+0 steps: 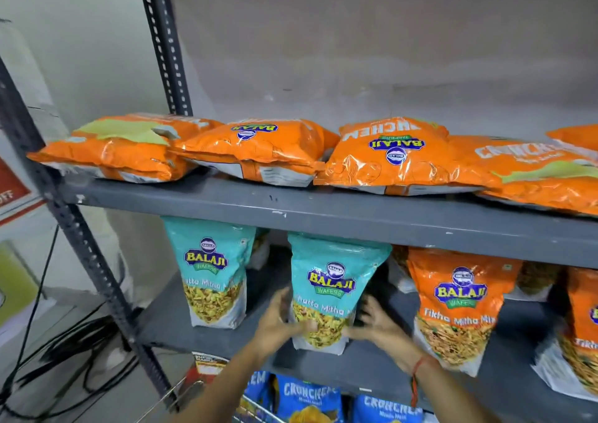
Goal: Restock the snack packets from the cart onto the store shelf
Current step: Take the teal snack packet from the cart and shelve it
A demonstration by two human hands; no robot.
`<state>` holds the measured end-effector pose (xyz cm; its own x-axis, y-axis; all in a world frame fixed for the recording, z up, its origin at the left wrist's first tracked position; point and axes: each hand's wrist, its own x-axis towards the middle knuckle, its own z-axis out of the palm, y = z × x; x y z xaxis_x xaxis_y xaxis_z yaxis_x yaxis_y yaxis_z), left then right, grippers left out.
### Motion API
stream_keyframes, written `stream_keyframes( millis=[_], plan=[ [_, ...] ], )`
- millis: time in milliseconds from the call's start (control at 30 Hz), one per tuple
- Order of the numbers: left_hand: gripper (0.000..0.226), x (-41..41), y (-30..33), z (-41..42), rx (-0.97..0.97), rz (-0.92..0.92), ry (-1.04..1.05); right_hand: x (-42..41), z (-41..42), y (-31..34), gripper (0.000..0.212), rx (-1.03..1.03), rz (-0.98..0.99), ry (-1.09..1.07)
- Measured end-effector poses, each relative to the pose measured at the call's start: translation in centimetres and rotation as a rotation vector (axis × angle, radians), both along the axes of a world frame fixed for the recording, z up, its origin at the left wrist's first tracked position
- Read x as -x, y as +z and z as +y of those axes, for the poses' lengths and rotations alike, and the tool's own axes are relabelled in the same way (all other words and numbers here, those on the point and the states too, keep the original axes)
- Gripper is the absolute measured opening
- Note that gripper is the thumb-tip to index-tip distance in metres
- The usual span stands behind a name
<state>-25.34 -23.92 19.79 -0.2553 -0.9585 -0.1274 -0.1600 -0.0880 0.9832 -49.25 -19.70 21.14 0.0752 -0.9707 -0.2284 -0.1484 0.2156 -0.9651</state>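
hands on either side of a teal balaji khatta mitha packet [330,293], which stands upright on the middle shelf [226,332] of a grey slotted-angle rack. left hand [278,320] cups the packet's lower left edge, fingers curled onto its front. right hand [377,324] presses the lower right edge, fingers spread; blur hides how firm the contact is. a second teal packet [212,270] stands well to the left, apart. orange tikha mitha packet [459,306] stands to the right, near but not touching. upper shelf [323,212] carries orange crunchem packets [398,157] lying flat in a row. blue crunchem packets [307,400] show below, beside a wire cart rim [259,409].
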Motion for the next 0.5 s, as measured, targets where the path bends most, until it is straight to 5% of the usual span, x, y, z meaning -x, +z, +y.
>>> stream_keyframes(
  millis=[167, 500],
  plan=[
    [0.086, 0.5, -5.0, 0.4, -0.01, -0.158, 0.027, -1.2, -0.1, -4.5, 0.074, -0.04, 0.015, 0.039],
    [0.068, -1.0, -4.7, -0.8, 0.021, -0.201, 0.043, -3.0, -2.1, -6.2, 0.052, -0.013, 0.054, -0.013]
  ],
)
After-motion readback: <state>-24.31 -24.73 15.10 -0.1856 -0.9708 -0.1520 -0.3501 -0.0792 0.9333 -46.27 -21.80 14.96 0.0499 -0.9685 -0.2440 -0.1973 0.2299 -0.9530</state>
